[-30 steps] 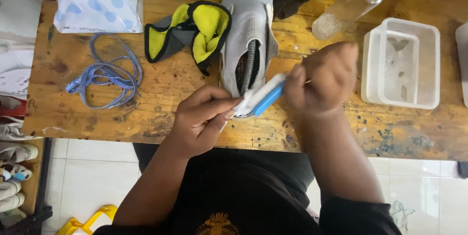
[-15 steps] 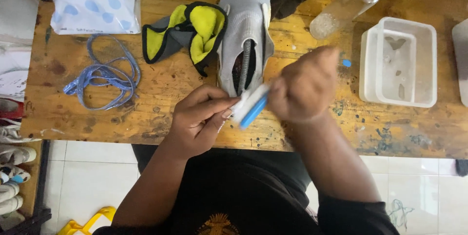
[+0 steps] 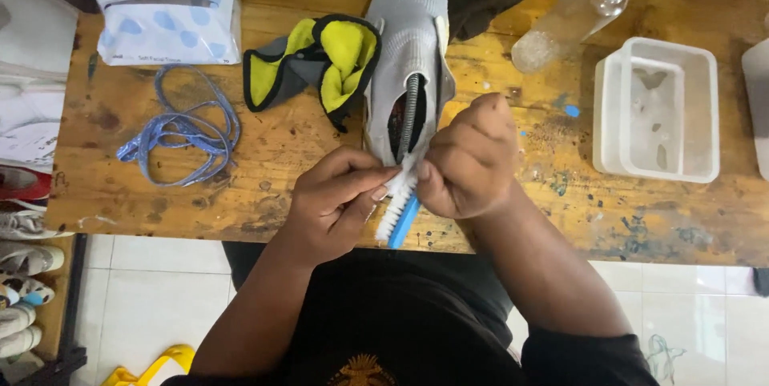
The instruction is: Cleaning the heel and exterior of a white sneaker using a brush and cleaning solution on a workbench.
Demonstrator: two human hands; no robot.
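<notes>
**Brushing the grey shoe at the near edge of the worktop**

Going from the left of the worktop (image 3: 200, 194), I see a soft tissue pack (image 3: 168, 22) near the far left corner and a loose blue lace (image 3: 180, 130) in front of it. Next come the yellow-lined insoles (image 3: 320, 66), just beside the grey shoe (image 3: 408, 58), which lies mid-table with its heel pointing at me.

My left hand (image 3: 332, 206) is half curled, fingertips pinching the white bristles of the blue-handled brush (image 3: 398, 208) at the near edge. My right hand (image 3: 469, 158) is closed round the brush's upper end, against the shoe's heel.

I'd judge short strokes, with a firm grip, would keep the brush from slipping.

Further right lie a clear bottle (image 3: 577, 14) and a clear tub (image 3: 657, 110).
</notes>
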